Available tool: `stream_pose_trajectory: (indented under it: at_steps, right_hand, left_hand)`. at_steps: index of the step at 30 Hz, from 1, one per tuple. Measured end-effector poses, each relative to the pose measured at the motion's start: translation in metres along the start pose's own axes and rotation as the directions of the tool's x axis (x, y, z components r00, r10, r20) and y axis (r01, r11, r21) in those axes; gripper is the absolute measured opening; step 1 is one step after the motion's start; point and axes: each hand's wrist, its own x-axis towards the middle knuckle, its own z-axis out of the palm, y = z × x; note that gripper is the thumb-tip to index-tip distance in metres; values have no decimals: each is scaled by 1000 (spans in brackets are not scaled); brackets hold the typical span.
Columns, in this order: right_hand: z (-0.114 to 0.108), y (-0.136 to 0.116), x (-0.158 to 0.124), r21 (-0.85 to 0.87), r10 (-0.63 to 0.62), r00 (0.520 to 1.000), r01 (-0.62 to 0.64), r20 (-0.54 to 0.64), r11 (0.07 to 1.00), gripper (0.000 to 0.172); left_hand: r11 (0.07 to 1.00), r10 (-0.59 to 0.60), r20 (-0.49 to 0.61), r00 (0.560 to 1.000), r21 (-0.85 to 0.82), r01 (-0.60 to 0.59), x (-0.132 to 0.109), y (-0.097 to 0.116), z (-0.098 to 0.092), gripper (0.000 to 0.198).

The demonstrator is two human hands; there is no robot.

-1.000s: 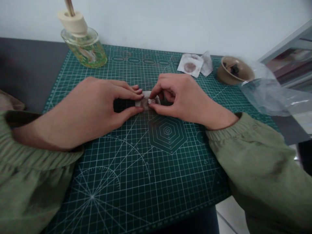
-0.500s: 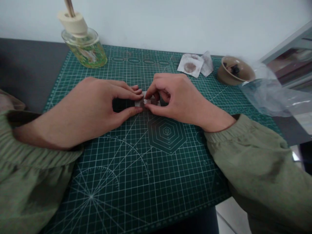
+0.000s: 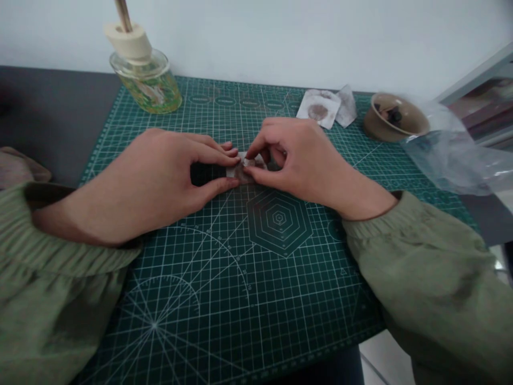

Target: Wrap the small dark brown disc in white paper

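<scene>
White paper packet (image 3: pixel 242 171): folded, on green cutting mat (image 3: pixel 224 299).
Left hand (image 3: pixel 148 187): pinching its left end.
Right hand (image 3: pixel 300 163): pinching its right end.

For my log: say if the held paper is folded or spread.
Folded: the paper forms a creased packet between left hand and right hand.

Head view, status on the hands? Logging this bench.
Left hand, right hand both pinching small folded paper packet over green cutting mat. Plastic bag off to right.
</scene>
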Motion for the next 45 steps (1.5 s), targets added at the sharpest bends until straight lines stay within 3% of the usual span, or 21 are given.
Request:
stream_pose_trajectory:
  at_steps: [4,8,12,17,20,22,25,30,35,39,45]
  right_hand:
    - [-1,-2,-2,92,-32,995,23,97,996,8]
    - [0,-1,-3,25,-14,1000,14,-13,1000,10]
    - [0,1,-5,36,-50,998,49,44,998,9]
    - [-2,4,-5,28,-40,999,41,-30,999,11]
    - [-1,0,-5,149,-48,999,47,1,988,9]
    - [-1,-3,-7,316,21,998,-2,-58,949,10]
    - [-2,-6,-9,586,132,986,-51,-97,809,28]
    - [-5,-7,-9,819,88,996,-70,24,569,43]
    - [-7,-8,-10,846,35,996,-89,83,525,43]
    - [-8,-10,-11,861,29,997,-77,72,502,49]
    - [-13,-19,-13,859,76,994,-104,76,501,43]
  left_hand:
    - [999,-7,7,1000,-32,7,0,-2,-1,41]
    - [999,-25,12,1000,-37,26,0,-1,-1,40]
    - [998,-48,5,999,-44,48,-1,0,-1,39]
    - [997,-30,4,1000,-67,31,-2,-1,-1,35]
    - [999,8,0,1000,-45,-8,-2,0,-2,36]
    - [997,41,-37,998,-62,-43,-2,3,-4,34]
    - [990,79,-129,989,-109,-93,-2,15,-6,31]
    - [984,-20,-278,960,-173,-30,-4,35,-6,16]
    - [975,-31,-331,943,-219,-45,-7,40,-8,5]
    - [974,4,-353,936,-209,-83,-7,38,-9,8]
    - [972,74,-390,918,-177,-154,-8,37,-9,10]
